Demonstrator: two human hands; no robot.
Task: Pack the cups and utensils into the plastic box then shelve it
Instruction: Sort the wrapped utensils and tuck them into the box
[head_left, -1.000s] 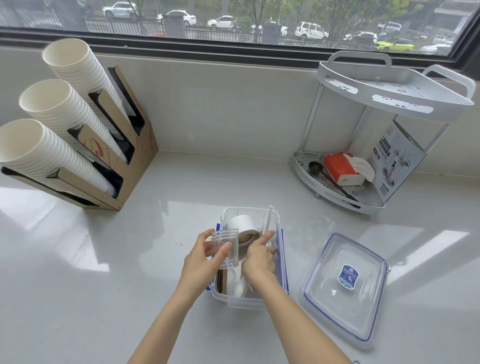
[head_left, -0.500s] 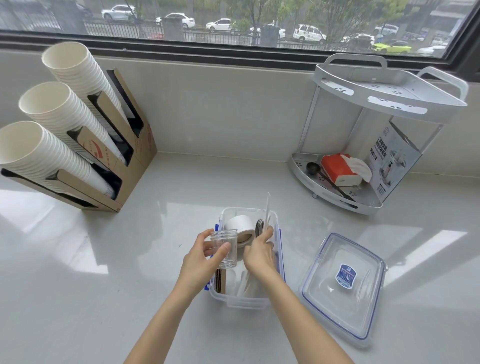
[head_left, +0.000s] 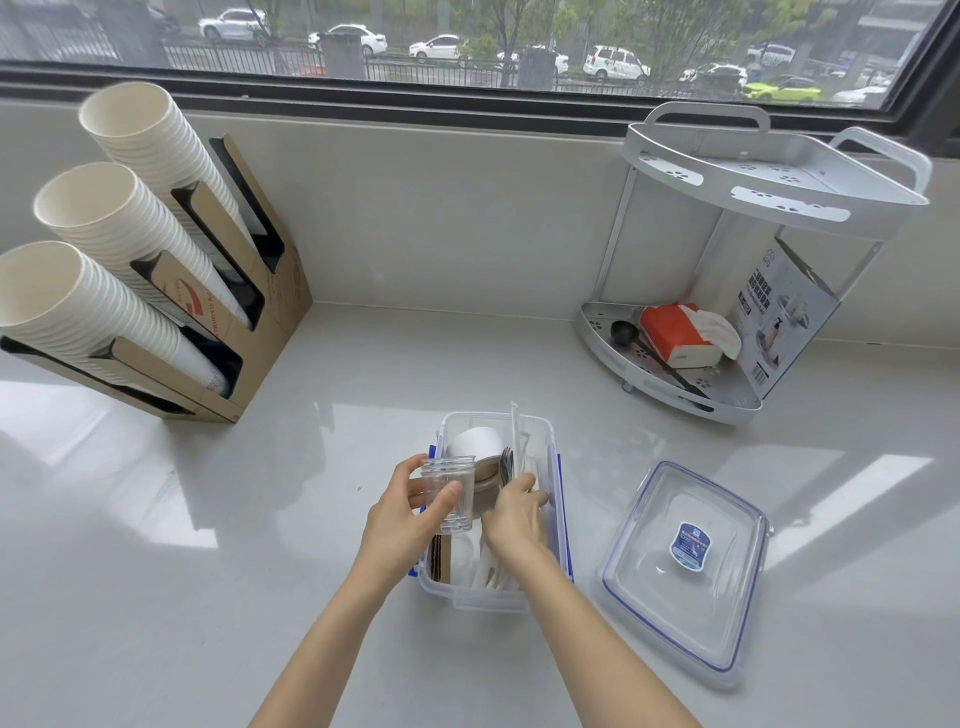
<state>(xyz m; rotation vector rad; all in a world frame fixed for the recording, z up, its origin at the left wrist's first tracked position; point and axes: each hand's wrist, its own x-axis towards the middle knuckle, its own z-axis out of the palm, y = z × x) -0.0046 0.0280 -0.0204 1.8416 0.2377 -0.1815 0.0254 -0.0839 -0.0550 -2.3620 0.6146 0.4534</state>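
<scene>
Packing was under way: the left hand (head_left: 402, 525) held a clear cup (head_left: 448, 493) over the plastic box (head_left: 496, 597), while the right hand (head_left: 514, 519) pinched the utensils (head_left: 511, 467) inside. Next, the cup needed room; the lid (head_left: 685, 566) lay right of the box.

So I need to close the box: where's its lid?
The lid lies flat on the counter, right of the plastic box.
</scene>
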